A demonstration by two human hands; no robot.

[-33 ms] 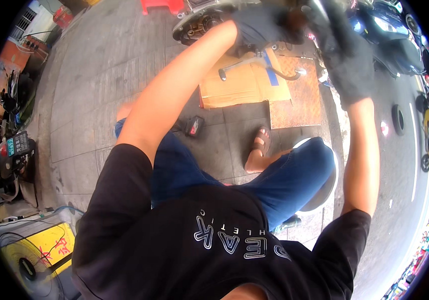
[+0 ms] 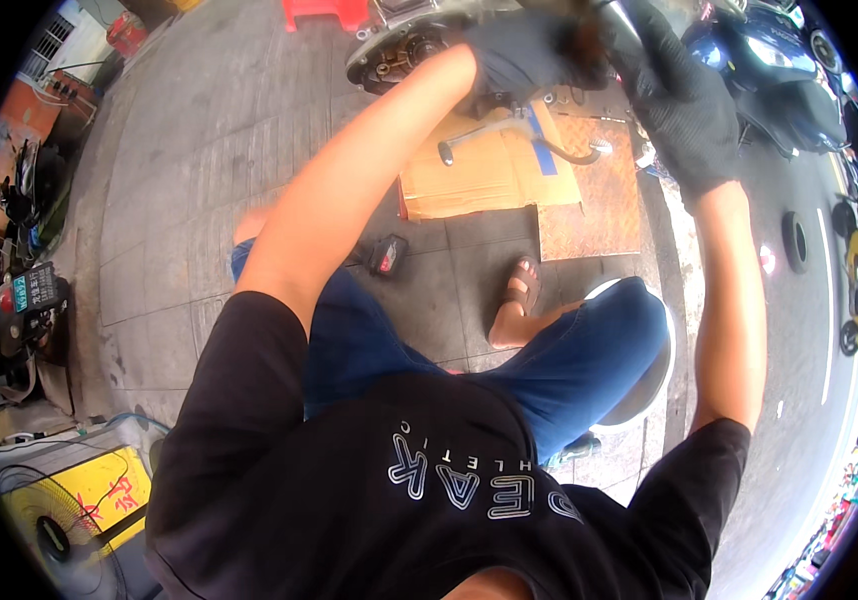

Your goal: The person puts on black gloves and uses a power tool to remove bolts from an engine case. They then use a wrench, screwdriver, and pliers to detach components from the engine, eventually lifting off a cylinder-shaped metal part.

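Observation:
Both my hands wear black gloves and reach to the top edge of the view, at a motorcycle engine with an open round casing (image 2: 401,62). My left hand (image 2: 527,55) is closed beside a brown, rusty-looking part (image 2: 589,42); its fingers blur into the dark parts, and what they hold cannot be made out. My right hand (image 2: 687,110) is closed around a silver metal bar-like tool (image 2: 622,22), whose far end is cut off by the edge. Below the hands, a metal pedal lever (image 2: 471,132) sticks out over cardboard.
Flattened cardboard (image 2: 464,180) and a rusty metal plate (image 2: 589,228) lie on the paving. A black battery-like block (image 2: 387,255) rests near my legs. A red stool (image 2: 327,12) stands at the far side, a parked blue scooter (image 2: 774,60) to the right, a fan (image 2: 54,535) lower left.
My right hand has shifted slightly left and its motion blur has cleared. The left hand stays nearly where it was.

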